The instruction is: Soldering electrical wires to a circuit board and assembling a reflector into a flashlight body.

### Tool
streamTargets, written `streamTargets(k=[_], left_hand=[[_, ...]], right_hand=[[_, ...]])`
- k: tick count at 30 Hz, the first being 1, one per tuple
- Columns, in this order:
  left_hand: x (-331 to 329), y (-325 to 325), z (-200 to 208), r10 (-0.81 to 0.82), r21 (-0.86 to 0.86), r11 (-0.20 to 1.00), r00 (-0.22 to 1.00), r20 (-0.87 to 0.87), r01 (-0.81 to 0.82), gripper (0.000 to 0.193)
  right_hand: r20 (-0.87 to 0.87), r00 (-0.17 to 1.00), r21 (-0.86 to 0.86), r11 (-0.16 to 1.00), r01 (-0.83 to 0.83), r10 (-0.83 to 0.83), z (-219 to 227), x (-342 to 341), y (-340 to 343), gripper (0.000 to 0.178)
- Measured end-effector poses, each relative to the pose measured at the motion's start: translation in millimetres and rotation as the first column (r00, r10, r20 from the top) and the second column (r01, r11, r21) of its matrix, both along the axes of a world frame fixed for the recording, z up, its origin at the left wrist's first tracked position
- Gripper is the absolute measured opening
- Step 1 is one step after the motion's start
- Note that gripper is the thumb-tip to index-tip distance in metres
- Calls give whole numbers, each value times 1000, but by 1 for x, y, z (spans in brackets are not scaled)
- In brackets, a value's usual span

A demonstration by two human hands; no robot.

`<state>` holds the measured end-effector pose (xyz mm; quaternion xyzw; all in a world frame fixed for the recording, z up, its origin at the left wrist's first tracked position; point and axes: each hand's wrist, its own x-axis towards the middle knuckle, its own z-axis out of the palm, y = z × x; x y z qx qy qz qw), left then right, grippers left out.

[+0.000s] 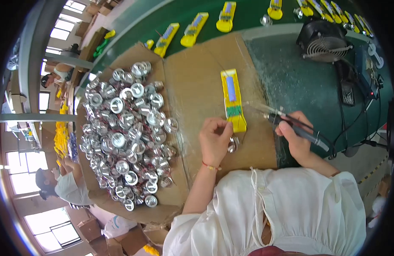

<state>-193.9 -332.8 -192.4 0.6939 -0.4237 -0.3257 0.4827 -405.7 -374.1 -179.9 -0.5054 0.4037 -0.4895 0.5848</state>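
Observation:
On the cardboard in front of me lies a yellow plastic housing (241, 124) with a blue cylindrical battery (231, 88) and a small green circuit board (233, 111). My left hand (215, 137) is at the housing's near left edge, thumb and fingers pinched together; what they hold is too small to make out. A shiny silver lamp cup (233, 145) sits beside that hand, partly hidden by it. In my right hand (296, 135) is a soldering iron (305, 134), its front end pointing left toward the circuit board, with a gap visible between them.
A large heap of silver lamp cups (128, 128) with wires fills the cardboard at left. Yellow housings (194, 30) line the green surface at the back. A black fan (325, 42) and a blue powered box (365, 72) with cables stand at right. Other people (69, 183) are at far left.

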Motion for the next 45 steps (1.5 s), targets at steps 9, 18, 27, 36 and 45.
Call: streamTargets(k=[9,18,27,36,45], left_hand=[[3,11,-9,15,-26,1000,993,120,-12,8],[14,-4,21,-205,282,952,936,285,123,17],[-16,-179,52,-395,222,917,825,405,331,16],[-38,-358,51,-254,-5,955,821,512,298,28],[-8,-328,9,-256,85,947,566,784,310,52]], right_hand=[[22,997,66,995,73,-74,-14,-26,-2,12],[-10,983,72,980,185,-184,-23,-53,-12,12],[-7,985,226,959,169,-172,-28,-56,-20,14],[-159,975,236,953,190,-155,-28,-59,-21,19],[-209,961,149,966,212,-179,-40,-54,-19,18]])
